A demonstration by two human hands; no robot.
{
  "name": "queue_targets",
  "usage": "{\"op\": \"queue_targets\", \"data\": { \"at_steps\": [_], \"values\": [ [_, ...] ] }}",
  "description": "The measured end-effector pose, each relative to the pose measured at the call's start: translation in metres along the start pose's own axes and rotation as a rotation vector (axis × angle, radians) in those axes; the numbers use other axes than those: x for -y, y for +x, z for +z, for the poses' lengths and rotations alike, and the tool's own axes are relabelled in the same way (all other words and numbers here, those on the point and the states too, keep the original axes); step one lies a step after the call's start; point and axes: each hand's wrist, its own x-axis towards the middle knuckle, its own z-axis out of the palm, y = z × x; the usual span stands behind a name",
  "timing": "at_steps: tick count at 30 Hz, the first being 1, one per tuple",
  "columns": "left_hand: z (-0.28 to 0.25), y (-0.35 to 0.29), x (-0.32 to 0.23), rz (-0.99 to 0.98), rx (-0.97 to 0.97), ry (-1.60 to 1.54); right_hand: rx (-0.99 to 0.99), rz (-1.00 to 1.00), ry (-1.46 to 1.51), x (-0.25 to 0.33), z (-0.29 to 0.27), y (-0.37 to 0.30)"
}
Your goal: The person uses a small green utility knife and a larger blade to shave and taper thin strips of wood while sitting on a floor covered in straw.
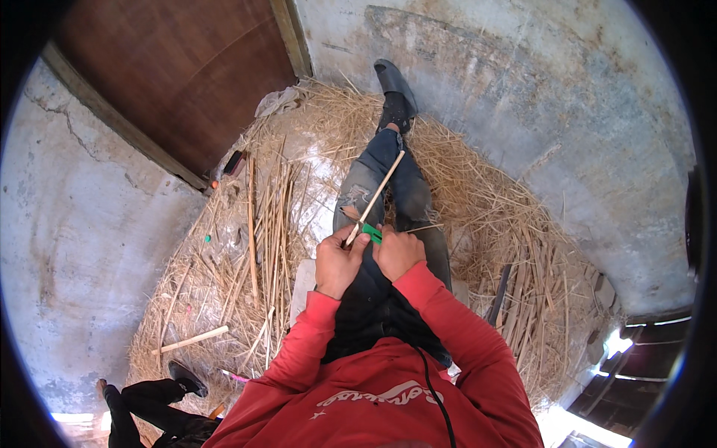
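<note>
Red sweatshirt nearest; beyond, dark-trousered legs stretch toward the straw-strewn floor's far edge. Left hand pinches a thin stick's near end above the legs, presumably steadying it; right hand, curled closed, grips a green tool, seemingly pressed against the stick.

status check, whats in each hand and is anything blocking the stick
Left hand: pinching pale stick near its lower end. Right hand: gripping green tool beside stick. Stick slants away above trouser legs, nothing visibly blocking it.
</note>
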Motion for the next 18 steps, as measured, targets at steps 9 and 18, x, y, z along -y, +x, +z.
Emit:
{"op": "queue_targets", "data": {
  "at_steps": [9,18],
  "values": [
    [-0.018,-0.003,-0.036,-0.206,0.122,0.406,-0.078,0.097,-0.045,-0.035,0.001,0.045],
    [-0.03,-0.029,-0.005,-0.183,0.232,-0.152,-0.277,0.12,0.026,-0.115,-0.083,0.082]
  ]
}}
